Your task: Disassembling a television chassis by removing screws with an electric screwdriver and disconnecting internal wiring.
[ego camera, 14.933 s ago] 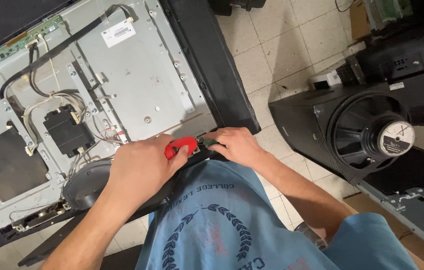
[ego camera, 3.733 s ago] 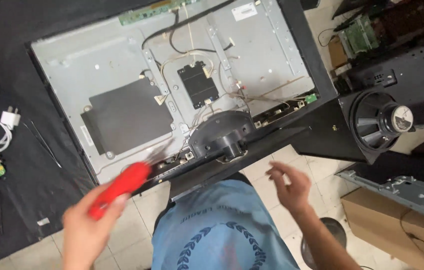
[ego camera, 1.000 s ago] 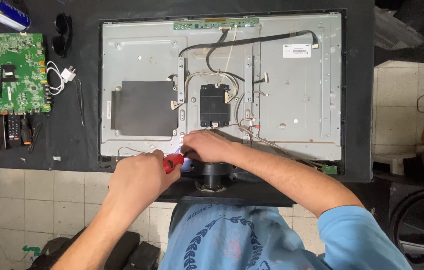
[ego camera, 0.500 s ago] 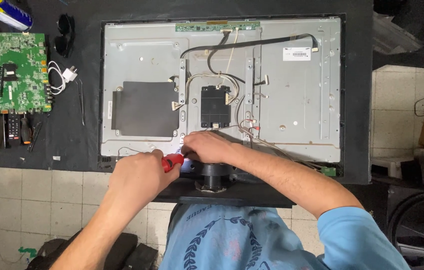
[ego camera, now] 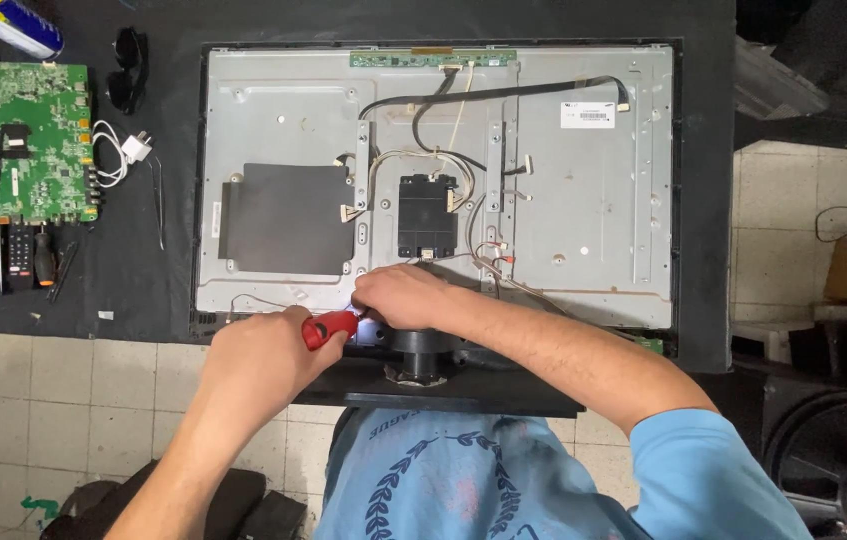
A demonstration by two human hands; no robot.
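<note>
1. While I lean over the table edge, my left hand (ego camera: 261, 358) is wrapped tight around a red screwdriver (ego camera: 331, 327) handle.
2. Just beyond, my right hand (ego camera: 405, 297) is curled over the tip end, fingers bent down at the lower edge of the television back panel (ego camera: 583, 200); what it pinches is hidden.
3. Both hands sit beside the black stand (ego camera: 423, 355).
4. Farther off on the left lies a green circuit board (ego camera: 18, 140).

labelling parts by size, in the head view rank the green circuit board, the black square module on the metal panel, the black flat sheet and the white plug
1. green circuit board
2. black flat sheet, not much smaller
3. black square module
4. white plug
</note>
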